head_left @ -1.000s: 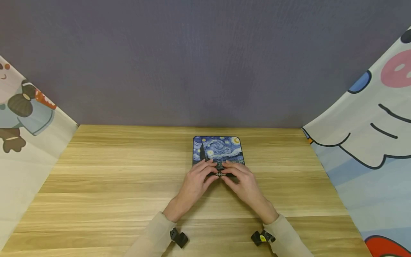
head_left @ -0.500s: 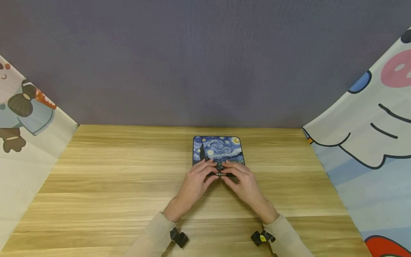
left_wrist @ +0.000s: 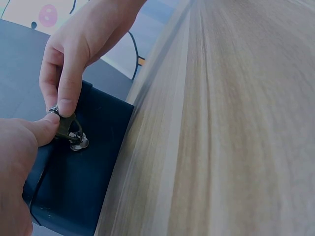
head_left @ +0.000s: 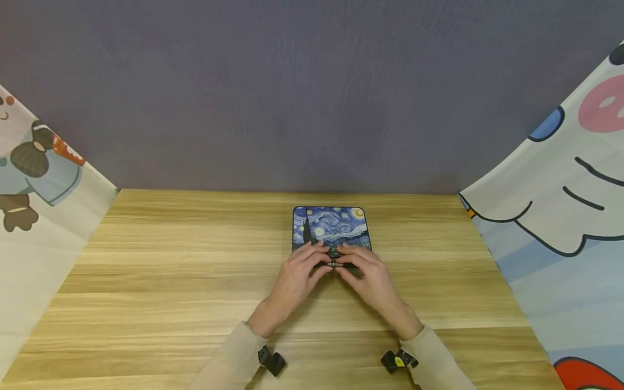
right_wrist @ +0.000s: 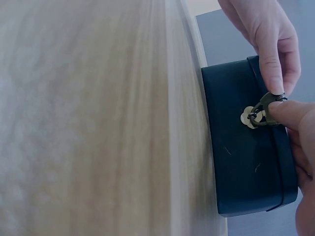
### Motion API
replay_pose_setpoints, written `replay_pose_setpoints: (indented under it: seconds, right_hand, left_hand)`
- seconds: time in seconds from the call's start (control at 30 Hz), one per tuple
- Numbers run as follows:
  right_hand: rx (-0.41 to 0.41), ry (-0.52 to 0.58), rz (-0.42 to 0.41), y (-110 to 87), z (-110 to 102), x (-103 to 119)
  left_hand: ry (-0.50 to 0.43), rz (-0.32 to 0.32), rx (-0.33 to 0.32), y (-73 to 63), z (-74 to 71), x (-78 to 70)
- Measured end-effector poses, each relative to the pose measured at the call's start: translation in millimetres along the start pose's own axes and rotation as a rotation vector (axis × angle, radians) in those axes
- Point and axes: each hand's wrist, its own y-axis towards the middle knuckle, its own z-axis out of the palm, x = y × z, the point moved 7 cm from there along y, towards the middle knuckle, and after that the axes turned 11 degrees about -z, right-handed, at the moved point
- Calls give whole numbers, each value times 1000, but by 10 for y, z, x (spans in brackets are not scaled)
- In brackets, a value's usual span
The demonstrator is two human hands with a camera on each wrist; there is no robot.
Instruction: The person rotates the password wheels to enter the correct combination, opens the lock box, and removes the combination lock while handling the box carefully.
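A dark box [right_wrist: 241, 167] with a starry night painting on its lid [head_left: 332, 221] sits on the table. On its front, a small bronze padlock [right_wrist: 266, 107] hangs with its shackle through a flower-shaped metal clasp [right_wrist: 247, 118]. Ridged silver rings show along the padlock's outer edge in the head view. My left hand [head_left: 296, 272] pinches one end of the padlock between thumb and fingers. The other end is pinched by my right hand [head_left: 371, 275]. Some fingertips of both hands rest on the lid's front part, hiding part of it.
The wood-grain table [head_left: 185, 271] spreads around the box. A grey-purple wall [head_left: 292, 97] stands close behind it. Cartoon-printed curtains flank the left [head_left: 44, 216] and right [head_left: 551, 216] sides. Black devices [head_left: 271, 361] are strapped at both sleeves.
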Motion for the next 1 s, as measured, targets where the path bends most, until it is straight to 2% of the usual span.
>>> replay_pose_setpoints:
  seconds: [1.0]
  right_hand:
    - [-1,0,-1,3,-2,-10]
  left_hand:
    - [1,15,-14,0,-6,-1]
